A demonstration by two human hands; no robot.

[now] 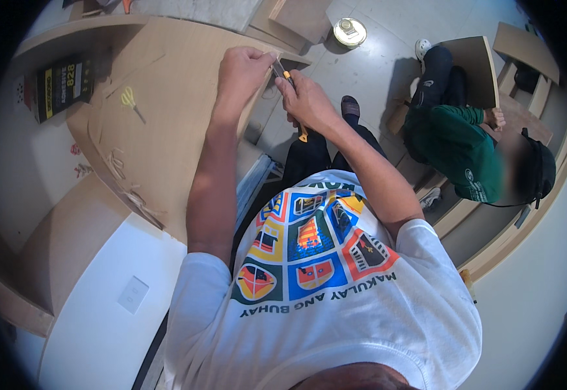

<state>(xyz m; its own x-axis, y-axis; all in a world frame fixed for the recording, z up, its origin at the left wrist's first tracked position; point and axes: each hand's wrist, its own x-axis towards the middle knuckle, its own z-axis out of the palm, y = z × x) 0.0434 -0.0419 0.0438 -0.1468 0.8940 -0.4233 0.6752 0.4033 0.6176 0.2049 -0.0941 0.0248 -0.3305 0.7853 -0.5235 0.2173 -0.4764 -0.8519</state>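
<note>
My right hand [309, 104] is closed around a yellow and black utility knife [288, 76], its blade out and pointing up toward my left fingertips. The tail of the knife's handle shows below the hand. My left hand [241, 75] is closed in a pinch at the far right edge of a light wood-toned tabletop [173, 110]. Whatever those fingers pinch is too small to make out. Both hands are close together at that edge, the blade almost touching the left fingers. Yellow-handled scissors [129, 99] lie on the tabletop, left of my left hand.
Thin curled strips [116, 164] lie along the tabletop's left side. Beyond them stands a black and yellow box [65, 88]. A round tin [350, 32] sits on the tiled floor. To the right, a person in green [452, 143] crouches beside wooden panels [469, 65].
</note>
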